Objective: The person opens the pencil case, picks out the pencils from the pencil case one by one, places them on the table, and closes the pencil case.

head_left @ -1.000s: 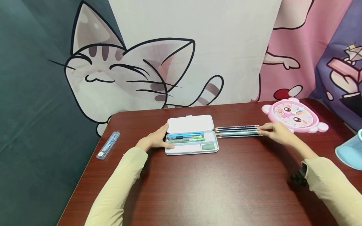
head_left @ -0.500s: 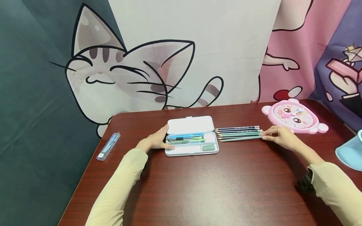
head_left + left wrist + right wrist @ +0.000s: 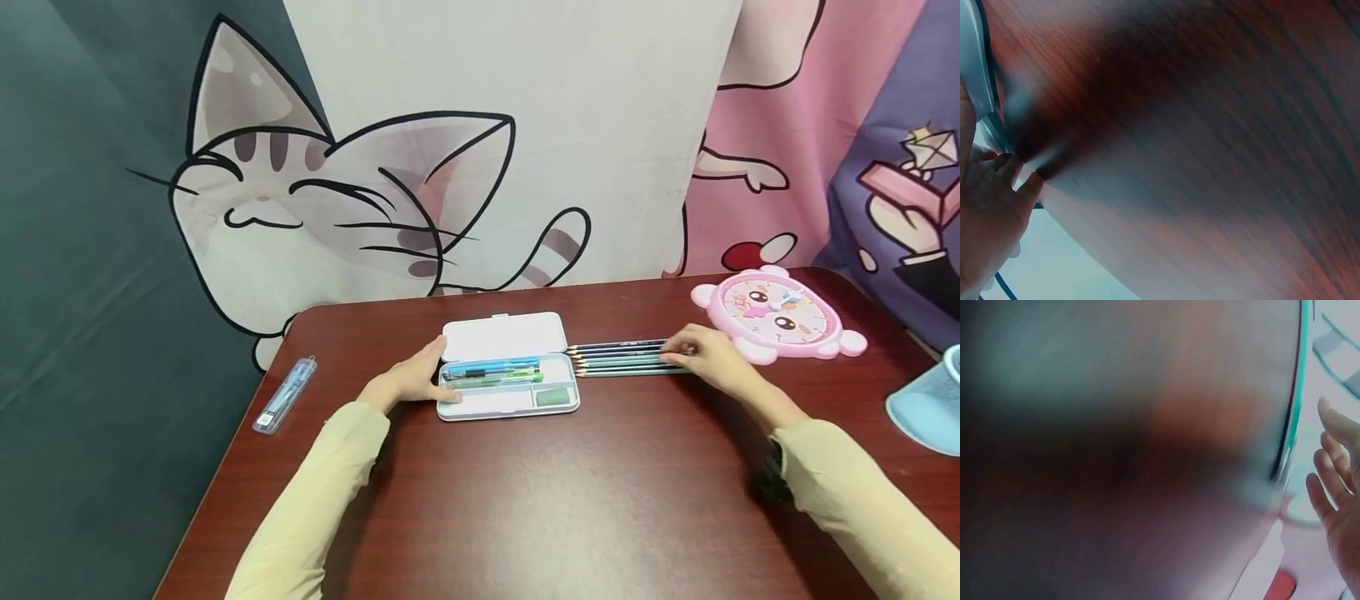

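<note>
A white pencil case (image 3: pixel 510 410) lies open on the table, holding blue and green pens (image 3: pixel 491 367) and a green eraser (image 3: pixel 553 397). At its left side my left hand (image 3: pixel 408 373) touches it, thumb over the front tray and fingers extended along the side. Several pencils (image 3: pixel 622 362), dark blue and teal, lie side by side to the right of the case, tips toward it. My right hand (image 3: pixel 705 354) is at their far ends, fingertips bent over them and hiding some ends. Whether it pinches a pencil is unclear; the right wrist view shows no pencil.
A clear pack (image 3: pixel 285 396) with pale blue contents lies at the table's left edge. Just beyond my right hand lies a pink animal-faced clock (image 3: pixel 780 312). A light blue mesh holder (image 3: pixel 930 404) lies at the right edge. Cartoon cloth hangs behind the brown table (image 3: pixel 525 500).
My right hand has moved left from the eraser ends onto the pencils. The nearest pencil, slanted half a second ago, now lies parallel with the others. My left hand has stayed on the case.
</note>
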The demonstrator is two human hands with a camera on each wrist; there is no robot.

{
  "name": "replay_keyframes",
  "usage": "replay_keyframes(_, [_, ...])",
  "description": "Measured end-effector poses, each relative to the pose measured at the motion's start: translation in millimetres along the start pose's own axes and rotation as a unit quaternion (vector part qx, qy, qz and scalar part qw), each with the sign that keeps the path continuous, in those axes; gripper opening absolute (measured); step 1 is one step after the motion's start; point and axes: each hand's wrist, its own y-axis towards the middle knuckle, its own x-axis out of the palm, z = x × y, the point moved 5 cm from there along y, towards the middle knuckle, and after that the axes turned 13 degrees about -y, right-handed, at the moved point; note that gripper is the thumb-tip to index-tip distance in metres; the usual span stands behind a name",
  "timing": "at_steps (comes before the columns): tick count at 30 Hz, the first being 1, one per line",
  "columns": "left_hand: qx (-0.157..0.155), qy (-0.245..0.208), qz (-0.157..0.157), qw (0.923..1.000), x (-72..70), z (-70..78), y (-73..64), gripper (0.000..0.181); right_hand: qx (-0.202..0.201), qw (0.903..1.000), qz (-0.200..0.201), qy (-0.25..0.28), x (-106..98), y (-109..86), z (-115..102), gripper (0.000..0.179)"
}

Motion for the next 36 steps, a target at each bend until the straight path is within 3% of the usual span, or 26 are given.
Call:
replay_keyframes(4, [0.008, 0.003, 0.002, 1.0, -1.0, -0.4, -2.0, 0.113, 0.004, 0.9992, -0.033, 0.023, 23.5, 29.1, -29.0, 0.007])
replay_keyframes(9, [0.02, -0.001, 0.013, 0.9997, -2.3, 0.3, -4.0, 0.116, 0.053, 0.9873, -0.129, 0.077, 58.9, 65.2, -59.2, 0.022])
replay_keyframes(11, [0.034, -0.009, 0.017, 0.9992, -2.6, 0.6, -4.6, 0.119, 0.093, 0.9769, -0.167, 0.095, 71.3, 74.6, -64.9, 0.031])
replay_keyframes(13, [0.05, -0.041, 0.019, 0.9977, -2.9, 0.8, -4.6, 0.119, 0.146, 0.9601, -0.204, 0.123, 81.0, 80.4, -67.5, 0.04])
replay_keyframes(15, [0.057, -0.098, 0.024, 0.9932, -4.3, 0.5, -3.1, 0.113, 0.193, 0.9421, -0.23, 0.149, 86.2, 84.0, -69.6, 0.046])
replay_keyframes(17, [0.045, -0.17, 0.042, 0.9835, -8.5, 0.0, -0.4, 0.1, 0.233, 0.9251, -0.243, 0.175, 87.8, 87.2, -71.3, 0.048])
replay_keyframes(19, [0.018, -0.271, 0.066, 0.96, -15.5, -0.3, 2.6, 0.086, 0.266, 0.9109, -0.245, 0.199, 86.8, 91.2, -73.9, 0.049])
replay_keyframes(20, [-0.001, -0.321, 0.081, 0.9436, -19.9, -0.8, 3.8, 0.082, 0.278, 0.9049, -0.243, 0.211, 85.8, 93.6, -75.6, 0.05])
replay_keyframes(21, [-0.017, -0.372, 0.096, 0.923, -24.5, -0.7, 4.4, 0.079, 0.29, 0.8986, -0.24, 0.226, 84.5, 96.3, -77.6, 0.051])
replay_keyframes(24, [-0.051, -0.506, 0.13, 0.8512, -31.9, 1.5, 2.0, 0.071, 0.33, 0.8717, -0.226, 0.283, 80.2, 97.7, -83.7, 0.058])
replay_keyframes(26, [-0.057, -0.553, 0.14, 0.8195, -35.8, 3.8, -0.7, 0.067, 0.352, 0.8536, -0.218, 0.316, 76.8, 97.7, -87.9, 0.063])
replay_keyframes(28, [-0.056, -0.574, 0.138, 0.8052, -37.7, 6.2, -3.6, 0.063, 0.37, 0.8405, -0.211, 0.335, 72.7, 96.3, -91.0, 0.068])
replay_keyframes(32, [-0.05, -0.596, 0.138, 0.7891, -37.4, 8.0, -8.6, 0.06, 0.394, 0.8197, -0.198, 0.366, 65.5, 90.5, -93.4, 0.075])
replay_keyframes(34, [-0.051, -0.605, 0.144, 0.7813, -35.9, 7.5, -10.8, 0.059, 0.393, 0.8152, -0.195, 0.378, 63.0, 87.3, -93.4, 0.075])
replay_keyframes(36, [-0.052, -0.612, 0.149, 0.7751, -34.3, 7.3, -12.4, 0.059, 0.383, 0.8173, -0.195, 0.384, 61.0, 84.1, -92.3, 0.072])
